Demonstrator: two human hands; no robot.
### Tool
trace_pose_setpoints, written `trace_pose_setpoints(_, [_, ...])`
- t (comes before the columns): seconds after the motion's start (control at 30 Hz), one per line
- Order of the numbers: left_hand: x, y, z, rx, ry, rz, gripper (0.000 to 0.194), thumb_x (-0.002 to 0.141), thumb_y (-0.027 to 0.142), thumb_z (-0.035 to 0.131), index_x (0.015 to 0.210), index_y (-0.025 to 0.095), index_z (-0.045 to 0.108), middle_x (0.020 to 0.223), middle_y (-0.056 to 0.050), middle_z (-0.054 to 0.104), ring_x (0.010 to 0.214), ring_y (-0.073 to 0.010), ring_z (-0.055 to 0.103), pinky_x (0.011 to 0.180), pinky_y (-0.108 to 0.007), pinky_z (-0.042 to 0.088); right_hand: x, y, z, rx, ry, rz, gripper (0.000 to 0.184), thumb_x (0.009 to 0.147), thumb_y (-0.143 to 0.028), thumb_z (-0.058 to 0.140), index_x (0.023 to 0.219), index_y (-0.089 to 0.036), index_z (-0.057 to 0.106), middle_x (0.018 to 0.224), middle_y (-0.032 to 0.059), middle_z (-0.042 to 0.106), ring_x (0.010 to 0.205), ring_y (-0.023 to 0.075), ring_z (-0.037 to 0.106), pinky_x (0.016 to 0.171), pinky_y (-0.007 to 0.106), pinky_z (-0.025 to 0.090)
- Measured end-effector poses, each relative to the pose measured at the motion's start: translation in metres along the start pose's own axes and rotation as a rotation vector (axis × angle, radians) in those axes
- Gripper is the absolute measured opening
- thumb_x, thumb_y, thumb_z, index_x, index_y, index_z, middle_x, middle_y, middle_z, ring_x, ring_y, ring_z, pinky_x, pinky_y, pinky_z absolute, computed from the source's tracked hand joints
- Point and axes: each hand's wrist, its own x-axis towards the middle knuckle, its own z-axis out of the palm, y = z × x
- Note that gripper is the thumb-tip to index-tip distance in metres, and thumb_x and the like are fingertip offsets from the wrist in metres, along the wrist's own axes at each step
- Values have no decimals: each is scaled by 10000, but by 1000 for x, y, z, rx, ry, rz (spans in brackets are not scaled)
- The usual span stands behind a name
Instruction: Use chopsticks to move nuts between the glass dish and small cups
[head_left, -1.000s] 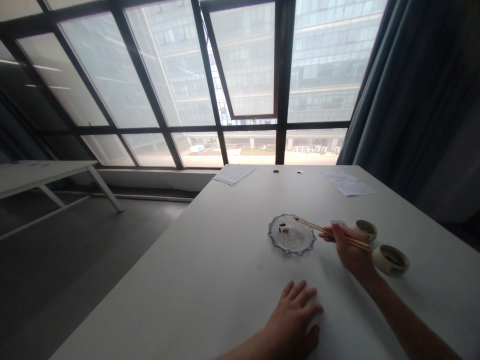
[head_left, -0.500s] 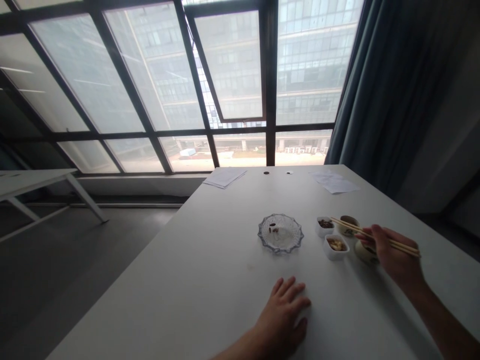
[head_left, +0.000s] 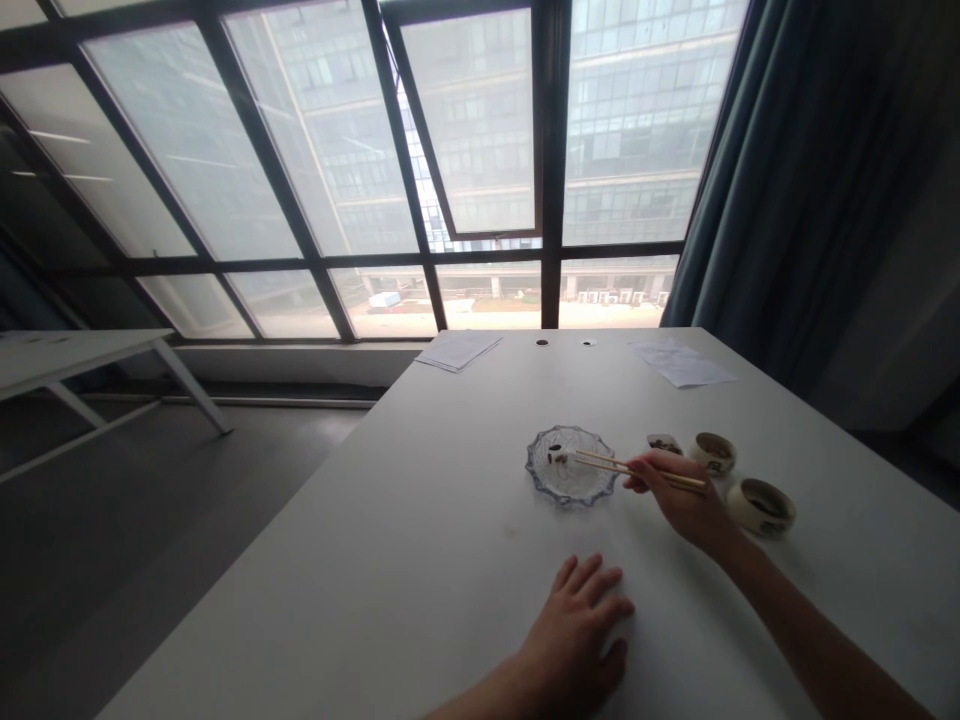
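My right hand [head_left: 679,495] holds a pair of wooden chopsticks [head_left: 619,465], their tips over the glass plate [head_left: 534,478]. Whether the tips grip anything is too small to tell. A few small dark pieces [head_left: 556,453] lie in the left part of this clear, scalloped plate. Flat on the table, fingers spread, rests my left hand [head_left: 574,635], in front of the plate and holding nothing. Behind my right hand shows part of a small white cup of dark bits [head_left: 664,442]; a second white cup seen earlier is hidden.
Two small patterned bowls [head_left: 712,453] [head_left: 761,507] stand right of my right hand on the white table [head_left: 360,570]. Paper sheets lie at the far left [head_left: 459,350] and far right [head_left: 681,362]. A blue curtain [head_left: 720,200] hangs beside the window.
My right hand has moved left with the chopsticks, from above the small cups to the glass plate. My left hand stays on the table. The view has shifted slightly.
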Motion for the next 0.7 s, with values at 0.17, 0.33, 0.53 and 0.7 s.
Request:
trace_pose_setpoints(0.17, [-1, 0, 1, -20, 23, 19, 368, 959, 415, 577, 1317, 336, 545, 1546, -7, 493, 1481, -290, 356, 1238, -569, 231, 20, 16, 25, 30, -60, 39, 404, 886, -580, 657, 786, -197, 740, 719, 78, 751, 676, 220, 725, 644, 319, 584])
trace_pose_setpoints(0.33, [-2, -1, 3, -15, 27, 24, 371, 965, 430, 564, 1322, 331, 540, 1562, -9, 477, 1482, -292, 356, 1235, -568, 238, 30, 30, 32, 96, -32, 116, 459, 880, -637, 626, 815, -198, 743, 761, 101, 776, 702, 260, 757, 654, 365, 623])
trace_pose_setpoints(0.53, [-2, 0, 0, -18, 12, 29, 376, 968, 435, 561, 1327, 322, 543, 1556, -20, 483, 1482, -305, 352, 1231, -577, 239, 34, 44, 34, 157, 5, 174, 459, 851, -657, 649, 862, -211, 758, 808, 99, 797, 734, 281, 776, 688, 409, 651])
trace_pose_setpoints(0.7, [-2, 2, -2, -29, 5, 21, 376, 962, 427, 574, 1321, 318, 552, 1552, -26, 487, 1477, -307, 359, 1234, -570, 236, 33, 44, 27, 208, 47, 172, 445, 835, -652, 674, 871, -215, 750, 853, 84, 804, 775, 285, 783, 723, 434, 661])
